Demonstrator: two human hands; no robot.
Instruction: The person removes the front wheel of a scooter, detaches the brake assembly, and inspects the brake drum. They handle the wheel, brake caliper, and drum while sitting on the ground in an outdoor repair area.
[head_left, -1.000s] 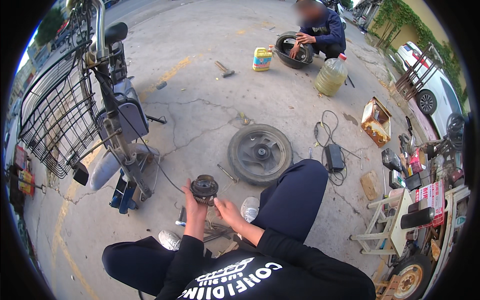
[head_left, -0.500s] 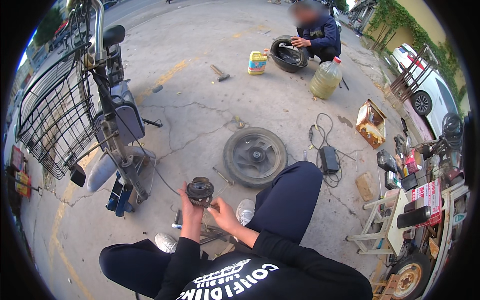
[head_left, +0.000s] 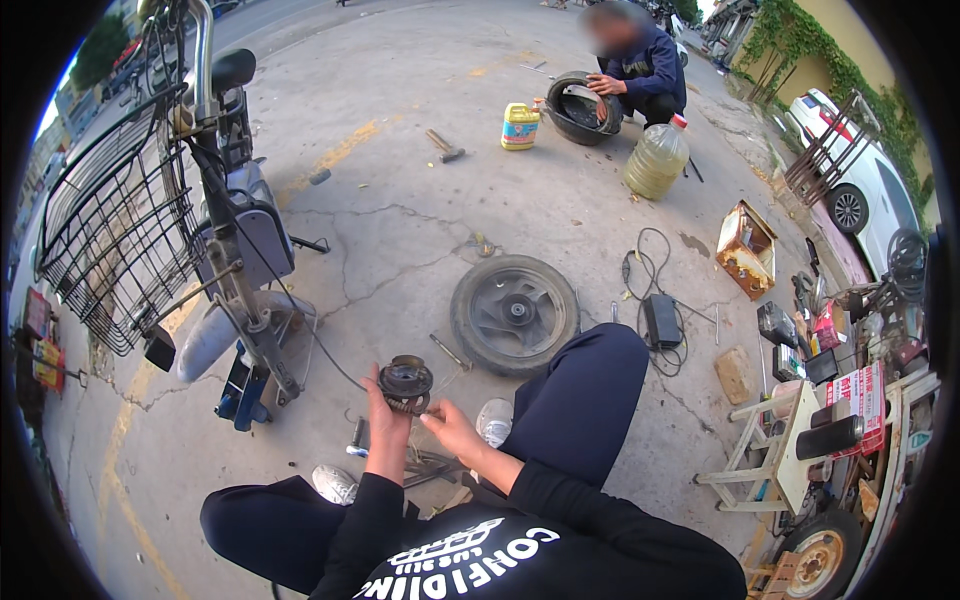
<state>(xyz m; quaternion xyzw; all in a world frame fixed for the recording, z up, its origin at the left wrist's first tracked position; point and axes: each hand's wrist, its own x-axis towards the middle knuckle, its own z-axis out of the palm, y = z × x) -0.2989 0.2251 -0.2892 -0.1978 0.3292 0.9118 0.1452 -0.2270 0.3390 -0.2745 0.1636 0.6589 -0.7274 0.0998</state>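
My left hand (head_left: 386,418) is wrapped round a dark, greasy drum brake (head_left: 405,376), holding it up over the ground in front of me. A thin black cable (head_left: 335,360) runs from the bike toward the brake. With bent fingers, my right hand (head_left: 452,430) pinches at the brake's lower right edge; whatever lies between its fingertips is too small to make out. A spoked wheel with its tyre (head_left: 515,312) lies flat on the concrete, just beyond my raised knee.
An electric bike (head_left: 240,240) with a wire basket (head_left: 120,230) stands at left, without its front wheel. Ahead are a hammer (head_left: 445,147), a yellow jug (head_left: 519,127) and a person (head_left: 645,65) handling a tyre (head_left: 580,108). A black charger (head_left: 660,320), stool (head_left: 770,455) and tools sit at right.
The view has shifted slightly. My hands keep the same hold on the brake, with my right fingers a little moved. The other person's hand has reached down into the tyre.
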